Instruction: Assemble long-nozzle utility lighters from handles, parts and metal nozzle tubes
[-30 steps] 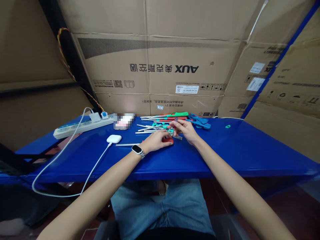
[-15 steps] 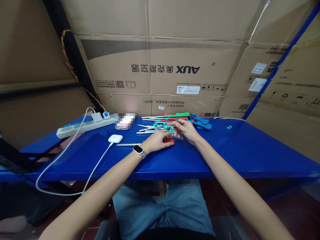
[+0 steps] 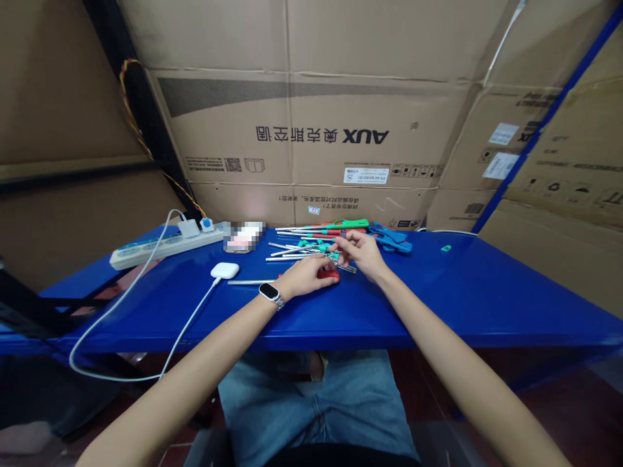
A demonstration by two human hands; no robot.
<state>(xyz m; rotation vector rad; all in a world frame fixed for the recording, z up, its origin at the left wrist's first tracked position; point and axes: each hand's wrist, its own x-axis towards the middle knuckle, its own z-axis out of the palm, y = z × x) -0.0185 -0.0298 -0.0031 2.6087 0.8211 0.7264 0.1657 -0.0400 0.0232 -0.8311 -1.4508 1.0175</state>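
Observation:
My left hand [image 3: 305, 273], with a watch [image 3: 269, 294] on the wrist, lies on the blue table [image 3: 438, 292] with its fingers curled over a red handle [image 3: 329, 275]; a thin metal rod [image 3: 250, 281] sticks out to the left of it. My right hand [image 3: 360, 251] hovers just behind, fingers pinched on a small clear part [image 3: 343, 234]. A pile of long-nosed lighters [image 3: 321, 235] with green and red handles and metal tubes lies right behind both hands.
Blue plastic pieces [image 3: 392, 237] lie right of the pile, a small green bit [image 3: 444, 247] farther right. A white earbud case [image 3: 224, 270] on a cable [image 3: 146, 337] and a power strip [image 3: 160, 243] sit left. Cardboard boxes [image 3: 316, 130] wall the back.
The view shifted slightly a second ago. My right hand's fingers have moved a little over the clear part. My left hand stays on the red handle.

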